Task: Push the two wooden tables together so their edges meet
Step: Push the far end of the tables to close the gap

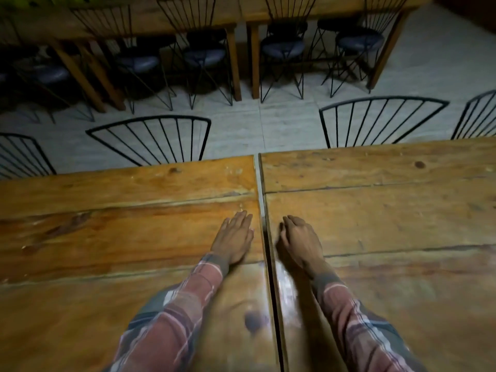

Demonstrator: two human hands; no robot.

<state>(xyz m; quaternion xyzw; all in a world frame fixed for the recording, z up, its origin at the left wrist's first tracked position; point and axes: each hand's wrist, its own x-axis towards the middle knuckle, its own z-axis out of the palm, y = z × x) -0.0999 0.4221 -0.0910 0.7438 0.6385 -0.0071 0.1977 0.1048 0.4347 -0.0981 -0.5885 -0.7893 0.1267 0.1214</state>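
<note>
Two wooden plank tables fill the lower half of the view, side by side. The left table point(107, 237) and the right table point(389, 224) are parted by a thin dark gap that runs from the far edge toward me. At the far end a sliver of floor shows through it. My left hand point(234, 238) lies flat, palm down, on the left table close to its inner edge. On the right table, my right hand point(299, 241) rests just beside the gap with its fingers slightly curled. Neither hand holds anything.
Black wire-back chairs point(153, 140) point(381, 122) stand at the far side of both tables. Beyond a strip of pale tiled floor point(281, 119) stands another row of wooden tables point(241, 12) with dark cushioned wire chairs point(281, 49) tucked under.
</note>
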